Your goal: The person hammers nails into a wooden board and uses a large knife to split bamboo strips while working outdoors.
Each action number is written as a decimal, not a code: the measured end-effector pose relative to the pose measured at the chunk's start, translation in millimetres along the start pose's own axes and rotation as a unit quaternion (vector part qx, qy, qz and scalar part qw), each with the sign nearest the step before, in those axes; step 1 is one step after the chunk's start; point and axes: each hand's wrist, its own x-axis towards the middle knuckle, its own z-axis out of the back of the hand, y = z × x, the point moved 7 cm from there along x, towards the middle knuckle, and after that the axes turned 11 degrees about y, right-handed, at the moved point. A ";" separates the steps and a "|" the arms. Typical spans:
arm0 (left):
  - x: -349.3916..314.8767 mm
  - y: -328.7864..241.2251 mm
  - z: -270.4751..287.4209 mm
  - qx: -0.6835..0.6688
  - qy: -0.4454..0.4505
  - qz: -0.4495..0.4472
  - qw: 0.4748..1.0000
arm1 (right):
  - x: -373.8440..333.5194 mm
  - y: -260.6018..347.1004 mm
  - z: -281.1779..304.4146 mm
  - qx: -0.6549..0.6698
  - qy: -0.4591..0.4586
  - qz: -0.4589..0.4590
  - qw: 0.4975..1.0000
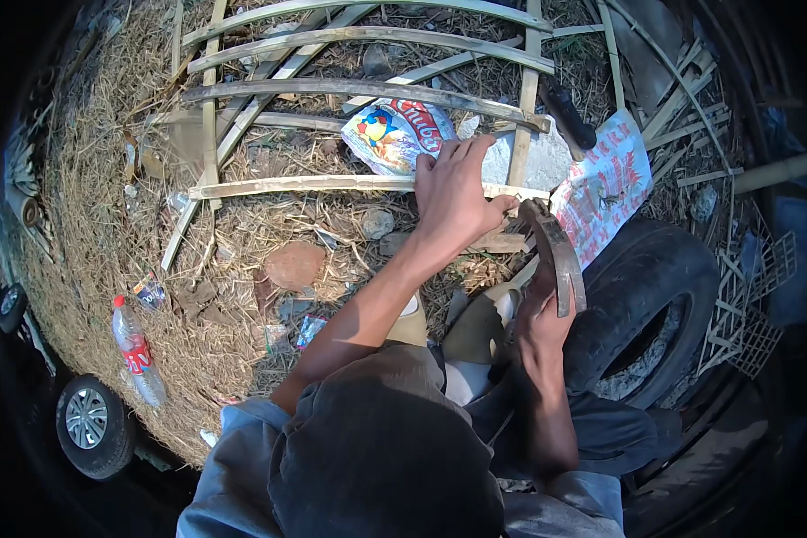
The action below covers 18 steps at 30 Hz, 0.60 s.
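Observation:
My left hand [453, 193] is closed over the right part of the nearest bamboo slat [287, 186], its thumb pointing right toward the slat's end. This slat lies across the uprights of a bamboo lattice [368, 87] made of several curved crosspieces. In my right hand [542, 318] is what looks like a claw hammer [561, 255], its curved dark metal head just below the slat's right end. The hammer's handle is mostly hidden by the hand. Whether a nail stands between thumb and hammer is too small to tell. A printed plastic sack [399, 134] lies beneath the lattice, beyond my left hand.
A black tire [659, 300] lies at my right. Near it are a red-and-white printed sheet [605, 188], a dark long-handled object [569, 112] and loose slats [690, 99]. On the straw-covered ground at left lie a plastic bottle [134, 350] and a flat reddish stone [296, 265].

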 end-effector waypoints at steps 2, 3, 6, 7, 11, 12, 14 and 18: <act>-6.6 6.1 0.8 -0.006 -0.011 -0.006 1.000 | -19.8 -4.5 2.5 0.032 0.019 -0.038 0.999; -7.7 9.4 1.2 -0.006 -0.010 0.000 1.000 | -22.1 -8.1 1.2 0.049 0.024 -0.049 0.997; -0.6 4.0 -1.8 0.003 0.010 0.005 1.000 | -12.1 6.3 -1.4 -0.021 0.046 0.077 0.996; -1.8 4.5 -2.9 0.006 0.007 0.003 1.000 | -12.3 -5.8 -7.9 0.058 0.065 -0.026 0.996; -2.5 4.1 -2.6 0.003 0.002 -0.001 1.000 | -5.7 -8.7 -17.7 0.035 0.061 -0.012 0.997; -0.4 5.3 -0.2 0.011 0.006 0.003 1.000 | -2.5 -13.2 -21.1 0.047 0.066 -0.038 0.996; 0.8 4.4 2.0 0.018 -0.005 -0.003 1.000 | 7.8 -16.2 -22.7 0.022 0.056 -0.054 0.997; -2.1 4.6 1.4 0.018 -0.018 -0.006 1.000 | 8.5 -2.2 -12.0 0.009 -0.003 0.010 1.000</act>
